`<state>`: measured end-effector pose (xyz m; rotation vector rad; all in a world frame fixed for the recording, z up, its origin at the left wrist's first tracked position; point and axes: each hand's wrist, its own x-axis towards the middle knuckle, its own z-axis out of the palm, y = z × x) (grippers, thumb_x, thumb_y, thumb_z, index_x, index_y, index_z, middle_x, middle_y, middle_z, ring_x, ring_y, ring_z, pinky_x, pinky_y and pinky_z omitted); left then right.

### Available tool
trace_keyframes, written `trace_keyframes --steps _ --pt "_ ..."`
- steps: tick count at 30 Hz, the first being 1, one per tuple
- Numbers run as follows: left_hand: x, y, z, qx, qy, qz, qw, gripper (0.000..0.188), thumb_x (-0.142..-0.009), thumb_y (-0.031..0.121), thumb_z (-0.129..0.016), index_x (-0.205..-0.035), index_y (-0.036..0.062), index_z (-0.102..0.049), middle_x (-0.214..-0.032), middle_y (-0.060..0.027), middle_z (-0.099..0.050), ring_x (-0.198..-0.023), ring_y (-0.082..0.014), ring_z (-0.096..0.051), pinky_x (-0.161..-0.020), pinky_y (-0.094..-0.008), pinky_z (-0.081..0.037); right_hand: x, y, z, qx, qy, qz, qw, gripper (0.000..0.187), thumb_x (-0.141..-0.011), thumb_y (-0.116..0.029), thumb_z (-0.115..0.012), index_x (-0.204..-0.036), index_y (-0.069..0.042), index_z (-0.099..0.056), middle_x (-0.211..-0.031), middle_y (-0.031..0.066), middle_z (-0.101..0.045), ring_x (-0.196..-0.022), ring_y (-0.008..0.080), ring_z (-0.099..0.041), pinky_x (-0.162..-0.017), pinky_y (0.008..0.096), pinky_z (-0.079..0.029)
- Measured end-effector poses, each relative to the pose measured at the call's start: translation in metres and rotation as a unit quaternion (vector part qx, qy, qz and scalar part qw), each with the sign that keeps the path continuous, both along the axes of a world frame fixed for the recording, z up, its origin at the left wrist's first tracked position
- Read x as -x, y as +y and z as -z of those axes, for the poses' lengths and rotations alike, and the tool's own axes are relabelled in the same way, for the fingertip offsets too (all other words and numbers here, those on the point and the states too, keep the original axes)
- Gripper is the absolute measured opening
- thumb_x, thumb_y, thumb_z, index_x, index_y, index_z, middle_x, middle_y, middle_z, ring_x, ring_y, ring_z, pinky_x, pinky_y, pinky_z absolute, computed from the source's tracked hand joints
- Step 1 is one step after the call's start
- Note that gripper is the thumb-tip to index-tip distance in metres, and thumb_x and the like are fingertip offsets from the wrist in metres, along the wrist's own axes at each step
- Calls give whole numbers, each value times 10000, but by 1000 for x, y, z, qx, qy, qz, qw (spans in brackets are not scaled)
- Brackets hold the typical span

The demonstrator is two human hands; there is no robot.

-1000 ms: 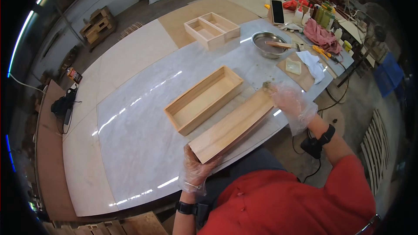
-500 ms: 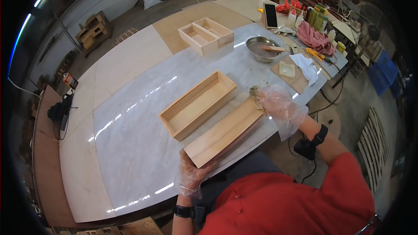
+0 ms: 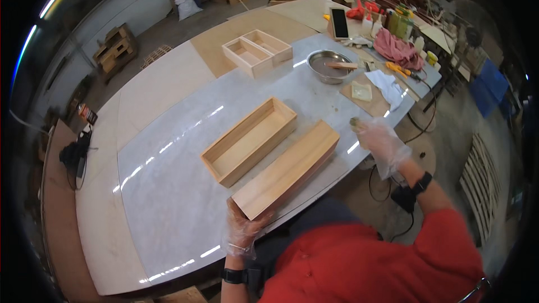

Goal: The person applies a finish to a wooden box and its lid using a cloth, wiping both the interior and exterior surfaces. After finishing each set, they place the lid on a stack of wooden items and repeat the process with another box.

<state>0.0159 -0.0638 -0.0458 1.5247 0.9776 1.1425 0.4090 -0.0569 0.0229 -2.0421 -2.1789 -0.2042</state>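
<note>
from afar i judge the work unfinished, extent unclear: my left grip [image 3: 243, 229] clasps a long tan wooden box [image 3: 287, 169] at the table's [image 3: 168, 219] near edge, my right grip [image 3: 380, 139] pinches a crumpled greenish rag [image 3: 356, 124] apart from it.

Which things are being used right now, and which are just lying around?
In use:
- long wooden piece, held by the left hand
- greenish wad, in the right hand

Probably just lying about:
- pink cloth
- white cloth
- dark-screened device
</note>
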Motion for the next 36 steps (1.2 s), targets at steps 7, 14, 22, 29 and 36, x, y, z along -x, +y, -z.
trace_keyframes --steps 7,14,22,29,36 --pt "16 -3 22 49 -47 19 997 757 -713 84 -854 -1290 77 -365 -1294 -88 -517 -1151 -193 -547 -968 -352 -499 82 20 -29 -7 62 -20 998 187 -861 -184 -537 -996 -99 -632 -850 139 -665 -784 350 -635 -715 458 -511" --pt "13 1 16 83 -11 28 996 716 -704 198 -876 -1208 53 -388 -1172 -98 -574 -1033 -167 -582 -910 -319 -488 239 5 -8 -30 221 -453 863 106 -849 -159 -556 -859 -54 -547 -690 108 -589 -664 312 -628 -577 423 -509" --pt "2 -5 2 34 -45 -7 998 719 -691 153 -875 -1212 31 -395 -1181 -120 -576 -1105 -201 -579 -955 -340 -477 120 51 -10 -13 217 -275 937 313 -845 -165 -574 -1125 -29 -604 -757 148 -606 -735 326 -616 -688 442 -496" --pt "13 2 18 -1 32 12 999 724 -677 238 -855 -1239 38 -445 -1158 -130 -587 -1082 -225 -598 -901 -347 -490 248 18 -25 48 146 -491 857 169 -851 -148 -569 -1002 -81 -604 -747 128 -614 -645 298 -598 -528 398 -460" --pt "9 -2 10 -16 65 -49 997 731 -701 294 -823 -1264 32 -437 -1127 -186 -618 -1047 -324 -624 -870 -397 -507 181 44 -33 18 100 -357 928 84 -856 -177 -562 -901 -106 -571 -692 139 -590 -607 325 -600 -540 447 -470"
